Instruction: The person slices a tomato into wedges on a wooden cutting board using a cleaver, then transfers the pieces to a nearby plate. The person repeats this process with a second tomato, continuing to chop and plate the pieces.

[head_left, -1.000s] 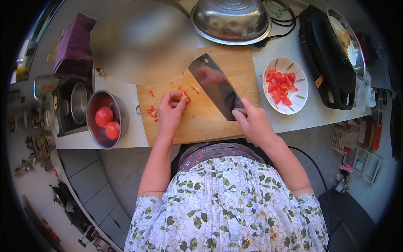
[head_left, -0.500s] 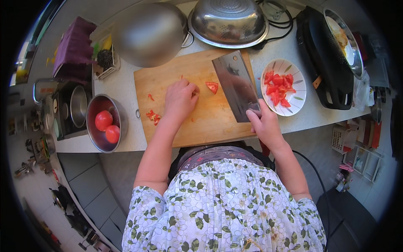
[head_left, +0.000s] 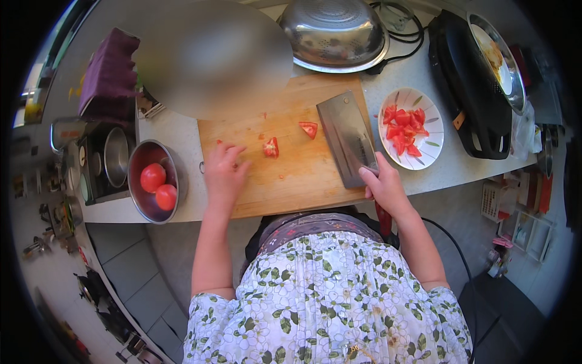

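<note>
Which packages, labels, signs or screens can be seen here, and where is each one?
No readable label, sign or screen shows.
Clear plastic bag: right counter edge, beside the black appliance; crumpled, whitish.
Orange tag: on the appliance's front; small, rectangular.

One camera sits on the person's head, looking straight down, close above the cutting board (head_left: 285, 158) and counter (head_left: 400, 182).

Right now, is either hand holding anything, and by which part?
The right hand grips the cleaver by its handle end, blade lying flat over the wooden cutting board. The left hand holds nothing; it rests flat on the board.
</note>
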The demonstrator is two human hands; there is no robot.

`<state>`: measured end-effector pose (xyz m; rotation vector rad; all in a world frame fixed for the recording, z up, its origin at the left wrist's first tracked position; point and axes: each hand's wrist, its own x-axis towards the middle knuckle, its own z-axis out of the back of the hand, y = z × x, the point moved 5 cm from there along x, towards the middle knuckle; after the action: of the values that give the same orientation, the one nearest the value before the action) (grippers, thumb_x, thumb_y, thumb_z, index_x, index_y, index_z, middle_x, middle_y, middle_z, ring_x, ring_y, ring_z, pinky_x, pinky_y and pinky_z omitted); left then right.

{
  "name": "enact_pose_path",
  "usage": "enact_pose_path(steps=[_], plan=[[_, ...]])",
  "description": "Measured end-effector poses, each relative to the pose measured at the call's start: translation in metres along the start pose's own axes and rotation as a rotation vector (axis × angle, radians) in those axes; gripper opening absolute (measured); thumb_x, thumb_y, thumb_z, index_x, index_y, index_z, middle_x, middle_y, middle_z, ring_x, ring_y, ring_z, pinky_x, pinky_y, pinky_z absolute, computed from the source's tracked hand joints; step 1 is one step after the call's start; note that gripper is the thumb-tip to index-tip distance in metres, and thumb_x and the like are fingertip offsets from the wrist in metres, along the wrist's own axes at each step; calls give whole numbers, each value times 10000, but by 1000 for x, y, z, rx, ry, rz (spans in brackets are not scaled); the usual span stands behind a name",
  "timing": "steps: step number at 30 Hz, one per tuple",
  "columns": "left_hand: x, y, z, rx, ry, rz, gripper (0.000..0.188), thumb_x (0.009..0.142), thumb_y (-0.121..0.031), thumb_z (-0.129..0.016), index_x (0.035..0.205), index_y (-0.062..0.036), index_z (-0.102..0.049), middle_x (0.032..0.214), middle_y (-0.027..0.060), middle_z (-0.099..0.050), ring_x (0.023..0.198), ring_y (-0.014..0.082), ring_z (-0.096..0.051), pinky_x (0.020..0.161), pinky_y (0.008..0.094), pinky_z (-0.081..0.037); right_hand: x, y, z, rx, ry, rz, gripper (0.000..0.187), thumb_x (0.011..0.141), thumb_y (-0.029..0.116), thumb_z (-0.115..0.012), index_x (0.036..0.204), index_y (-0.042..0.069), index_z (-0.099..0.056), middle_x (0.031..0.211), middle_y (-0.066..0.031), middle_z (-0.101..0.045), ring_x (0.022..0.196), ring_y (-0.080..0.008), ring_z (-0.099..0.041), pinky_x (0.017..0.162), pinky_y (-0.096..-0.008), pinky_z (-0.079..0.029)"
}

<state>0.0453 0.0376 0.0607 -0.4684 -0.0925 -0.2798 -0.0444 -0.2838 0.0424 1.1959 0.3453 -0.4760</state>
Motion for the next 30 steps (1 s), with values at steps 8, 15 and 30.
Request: enact_pose_path(steps=[8, 15, 30], plan=[[24, -40, -54, -349, 194, 207, 580, 698, -40, -774, 1240, -94, -576, 972, 86, -531, 725, 163, -593, 671, 283, -506, 13, -11, -27, 113, 259, -41, 441, 920, 175, -579, 1298, -2, -437, 655, -49, -568, 482, -110, -537, 448, -272, -449], [43, -69, -75, -445, 146, 116, 499, 746, -142, -766, 1217, -155, -601, 1010, 106, -542, 775, 246, -608, 713, 335, -513, 15, -5, -50, 30, 286, 23, 462, 920, 177, -587, 1313, 6, -416, 708, -60, -613, 501, -103, -544, 462, -263, -452], [92, -225, -91, -416, 160, -291, 536, 810, -197, -697, 1308, -193, -498, 1284, 118, -514, 900, 304, -643, 711, 411, -531, -81, 4, 144, 13, -795, 210, 200, 917, 111, -597, 1028, -25, -502, 738, -112, -672, 481, -104, -526, 459, -267, -434]])
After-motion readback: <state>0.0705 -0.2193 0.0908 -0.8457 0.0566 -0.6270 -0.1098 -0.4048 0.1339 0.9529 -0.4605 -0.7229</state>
